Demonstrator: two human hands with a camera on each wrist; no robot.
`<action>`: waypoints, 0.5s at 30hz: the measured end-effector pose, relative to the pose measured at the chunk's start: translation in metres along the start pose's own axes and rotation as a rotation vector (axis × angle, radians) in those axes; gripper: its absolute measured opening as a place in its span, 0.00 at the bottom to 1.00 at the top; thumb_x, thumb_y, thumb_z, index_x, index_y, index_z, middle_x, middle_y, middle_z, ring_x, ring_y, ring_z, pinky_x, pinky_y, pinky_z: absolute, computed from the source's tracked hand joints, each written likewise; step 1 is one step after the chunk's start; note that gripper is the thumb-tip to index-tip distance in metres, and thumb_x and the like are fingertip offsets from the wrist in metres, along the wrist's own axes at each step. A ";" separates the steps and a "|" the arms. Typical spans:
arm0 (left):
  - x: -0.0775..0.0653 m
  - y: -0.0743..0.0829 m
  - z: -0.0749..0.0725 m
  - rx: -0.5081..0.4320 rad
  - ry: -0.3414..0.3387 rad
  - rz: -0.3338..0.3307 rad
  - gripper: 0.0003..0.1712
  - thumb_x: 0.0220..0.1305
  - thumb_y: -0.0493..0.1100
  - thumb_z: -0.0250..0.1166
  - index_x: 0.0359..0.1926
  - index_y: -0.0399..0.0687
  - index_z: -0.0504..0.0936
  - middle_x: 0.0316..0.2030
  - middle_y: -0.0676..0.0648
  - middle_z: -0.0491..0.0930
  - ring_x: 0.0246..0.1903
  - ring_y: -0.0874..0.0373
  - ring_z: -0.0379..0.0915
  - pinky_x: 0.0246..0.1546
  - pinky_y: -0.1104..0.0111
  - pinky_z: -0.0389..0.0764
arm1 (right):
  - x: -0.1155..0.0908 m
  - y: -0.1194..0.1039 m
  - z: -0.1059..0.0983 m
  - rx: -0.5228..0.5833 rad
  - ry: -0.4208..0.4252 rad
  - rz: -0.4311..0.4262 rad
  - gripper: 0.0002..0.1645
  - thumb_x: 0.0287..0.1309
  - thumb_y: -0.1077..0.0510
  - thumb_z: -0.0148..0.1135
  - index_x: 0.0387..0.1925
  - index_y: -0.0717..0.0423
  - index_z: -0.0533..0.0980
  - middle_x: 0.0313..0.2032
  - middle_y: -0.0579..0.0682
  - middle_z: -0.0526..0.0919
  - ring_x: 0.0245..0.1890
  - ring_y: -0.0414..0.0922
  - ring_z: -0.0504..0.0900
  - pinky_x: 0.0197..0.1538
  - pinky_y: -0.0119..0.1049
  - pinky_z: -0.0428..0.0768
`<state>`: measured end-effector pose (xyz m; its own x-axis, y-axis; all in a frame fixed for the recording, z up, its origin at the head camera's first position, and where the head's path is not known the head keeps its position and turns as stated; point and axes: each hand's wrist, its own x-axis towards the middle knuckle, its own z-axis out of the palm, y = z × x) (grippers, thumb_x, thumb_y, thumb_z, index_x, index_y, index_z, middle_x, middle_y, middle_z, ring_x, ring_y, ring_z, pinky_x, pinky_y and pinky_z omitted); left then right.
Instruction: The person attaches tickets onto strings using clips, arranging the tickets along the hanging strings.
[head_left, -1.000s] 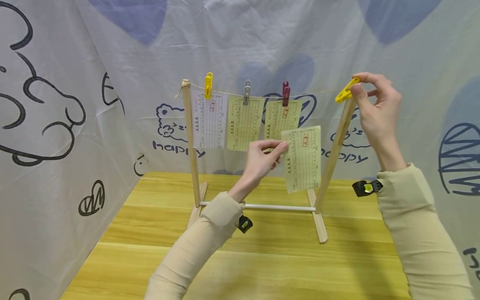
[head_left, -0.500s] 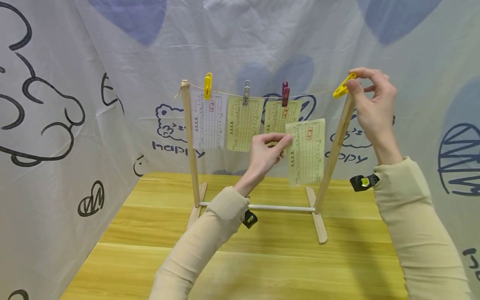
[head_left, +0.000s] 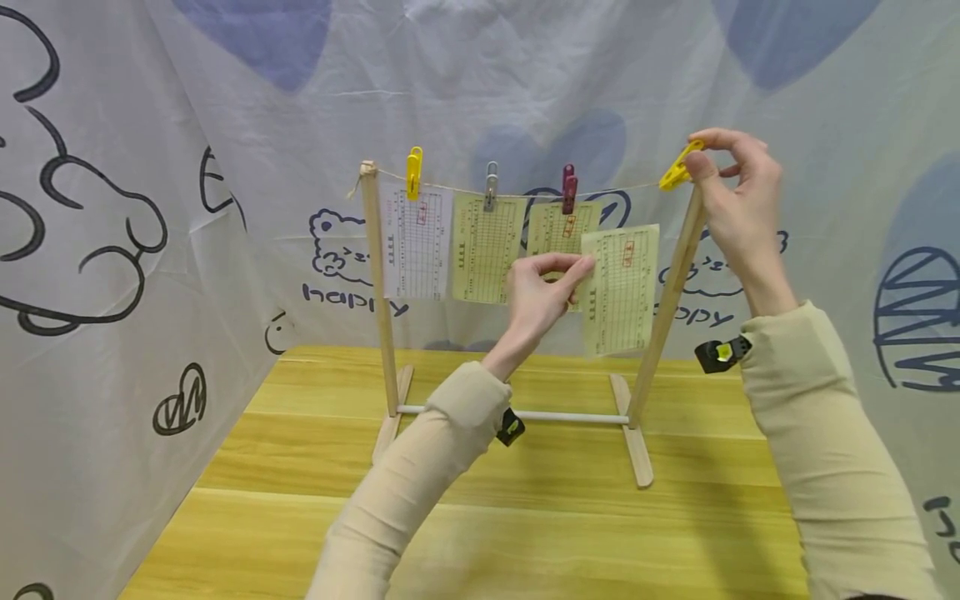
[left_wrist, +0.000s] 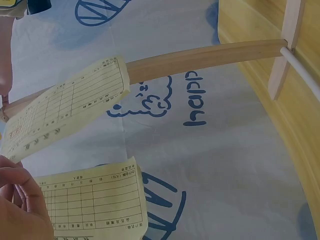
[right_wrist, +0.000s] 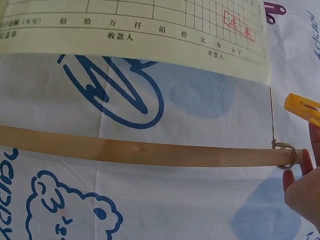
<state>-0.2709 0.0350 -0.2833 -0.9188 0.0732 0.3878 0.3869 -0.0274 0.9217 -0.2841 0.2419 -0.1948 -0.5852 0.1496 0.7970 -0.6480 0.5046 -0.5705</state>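
My left hand pinches the left edge of a yellow receipt slip between thumb and fingers, holding it upright below the string. My right hand pinches a yellow clothespin at the top of the right post. In the right wrist view the clothespin sits beside the knotted string end. Three slips hang on the string: a white slip under a yellow clothespin, a yellow slip under a grey clothespin, and a partly hidden yellow slip under a dark red clothespin.
The string runs between two wooden posts of a stand on the wood-grain table. A white rod joins the posts low down, and flat feet reach forward. A printed cloth hangs behind and at the sides.
My left hand has lifted the slip up and to the right, nearer the string. My right hand has shifted slightly left and up with the yellow clothespin. The hanging slips stay in place.
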 end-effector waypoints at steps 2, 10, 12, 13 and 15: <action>0.001 0.001 0.002 0.003 0.009 0.002 0.13 0.65 0.46 0.71 0.42 0.41 0.89 0.34 0.40 0.88 0.14 0.64 0.73 0.13 0.77 0.67 | 0.001 0.000 0.000 -0.005 -0.002 0.004 0.16 0.67 0.56 0.63 0.52 0.60 0.81 0.41 0.23 0.77 0.53 0.29 0.70 0.52 0.26 0.63; 0.007 0.004 0.010 0.045 0.030 0.036 0.12 0.66 0.44 0.70 0.43 0.39 0.89 0.38 0.39 0.89 0.15 0.63 0.73 0.13 0.78 0.69 | 0.005 0.002 0.001 -0.014 0.003 0.005 0.15 0.67 0.56 0.62 0.50 0.60 0.82 0.40 0.24 0.76 0.52 0.28 0.70 0.51 0.25 0.62; 0.008 0.004 0.012 0.065 0.034 0.048 0.12 0.66 0.44 0.69 0.43 0.40 0.89 0.39 0.40 0.89 0.14 0.65 0.73 0.13 0.78 0.69 | 0.006 0.002 0.002 -0.005 0.005 0.007 0.15 0.67 0.57 0.63 0.50 0.61 0.82 0.39 0.24 0.76 0.51 0.28 0.69 0.51 0.26 0.61; 0.008 0.004 0.012 0.070 0.034 0.050 0.13 0.66 0.44 0.69 0.44 0.40 0.89 0.39 0.40 0.89 0.14 0.66 0.73 0.13 0.78 0.70 | 0.007 0.002 0.002 -0.001 0.004 0.012 0.15 0.67 0.56 0.62 0.50 0.60 0.82 0.39 0.24 0.76 0.51 0.29 0.69 0.50 0.26 0.61; 0.010 0.004 0.014 0.069 0.037 0.061 0.13 0.66 0.44 0.69 0.44 0.39 0.89 0.39 0.39 0.89 0.14 0.66 0.73 0.13 0.77 0.69 | 0.008 0.002 0.002 0.013 0.004 0.019 0.14 0.67 0.56 0.63 0.49 0.59 0.83 0.39 0.25 0.77 0.51 0.29 0.68 0.50 0.26 0.60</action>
<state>-0.2770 0.0494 -0.2759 -0.8953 0.0371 0.4439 0.4451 0.0386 0.8946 -0.2905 0.2425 -0.1897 -0.5953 0.1620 0.7870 -0.6432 0.4909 -0.5876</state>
